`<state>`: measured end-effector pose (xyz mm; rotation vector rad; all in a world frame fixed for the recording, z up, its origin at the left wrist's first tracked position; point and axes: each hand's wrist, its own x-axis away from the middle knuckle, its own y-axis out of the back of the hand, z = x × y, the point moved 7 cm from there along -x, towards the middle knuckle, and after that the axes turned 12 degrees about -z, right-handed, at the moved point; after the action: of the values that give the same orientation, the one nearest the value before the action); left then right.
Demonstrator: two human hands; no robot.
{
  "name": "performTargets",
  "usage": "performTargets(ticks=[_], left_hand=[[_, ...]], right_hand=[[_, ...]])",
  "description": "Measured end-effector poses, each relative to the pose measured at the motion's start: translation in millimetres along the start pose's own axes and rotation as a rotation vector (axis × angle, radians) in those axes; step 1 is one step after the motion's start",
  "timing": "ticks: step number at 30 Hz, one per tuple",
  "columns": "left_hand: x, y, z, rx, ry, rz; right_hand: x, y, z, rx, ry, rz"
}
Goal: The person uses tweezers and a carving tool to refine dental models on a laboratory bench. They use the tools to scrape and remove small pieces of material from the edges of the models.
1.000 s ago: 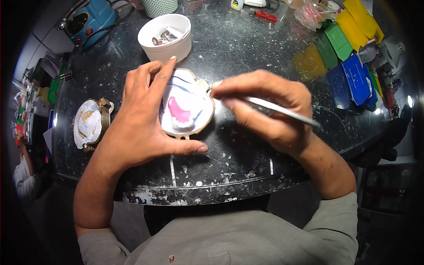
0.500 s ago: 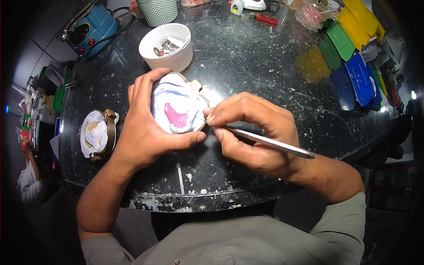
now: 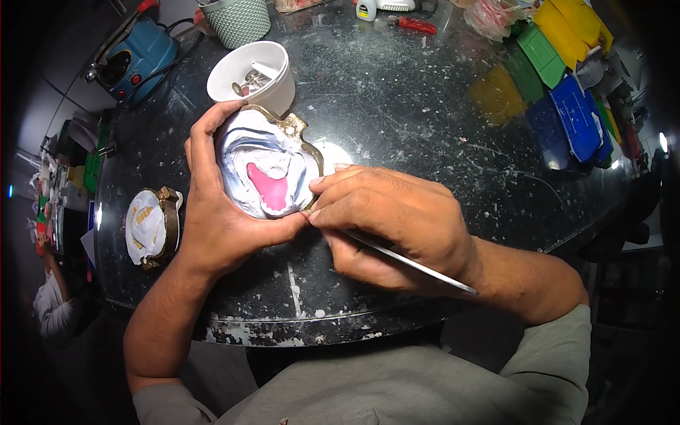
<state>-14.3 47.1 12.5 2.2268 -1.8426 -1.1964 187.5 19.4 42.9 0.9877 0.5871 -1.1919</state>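
Observation:
My left hand (image 3: 219,219) is wrapped round the left and lower rim of a brass flask (image 3: 297,127) packed with white plaster (image 3: 244,145), which has a curved pink piece (image 3: 268,185) set in it. My right hand (image 3: 389,227) grips a slim metal tool (image 3: 432,273) like a pen, its fingers against the flask's lower right rim beside my left thumb; the tool's working tip is hidden. To the left lies a second brass flask (image 3: 170,223) with white plaster and yellowish pieces on it (image 3: 142,230).
A white tub (image 3: 283,92) of small metal parts stands behind the flask on the scuffed black table (image 3: 397,99). Behind are a woven pot (image 3: 237,25), blue machine (image 3: 145,60), small bottle (image 3: 365,10) and red-handled item (image 3: 418,25). Coloured trays (image 3: 574,120) sit right. Another person's arm (image 3: 53,297) shows far left.
The held flask has moved left and tilted, showing more brass rim. My right hand has moved down and left to its lower right rim, the tool's handle swinging lower.

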Motion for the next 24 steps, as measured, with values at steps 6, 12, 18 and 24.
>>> performTargets(ticks=[6,12,18,24], left_hand=[[0.7,-1.0,-0.3,0.040,0.042,0.004],[0.9,0.1,-1.6,-0.021,0.006,0.009],[-1.2,-2.1,-2.2,-0.025,0.019,0.026],[-2.2,-0.9,-3.9,-0.058,-0.003,0.032]], right_hand=[[0.7,0.0,-0.9,-0.007,0.004,-0.025],[1.6,1.0,-1.5,-0.019,-0.179,0.056],[0.3,2.1,-1.9,0.005,-0.184,0.081],[-0.3,1.7,-5.9,0.027,-0.220,0.146]])
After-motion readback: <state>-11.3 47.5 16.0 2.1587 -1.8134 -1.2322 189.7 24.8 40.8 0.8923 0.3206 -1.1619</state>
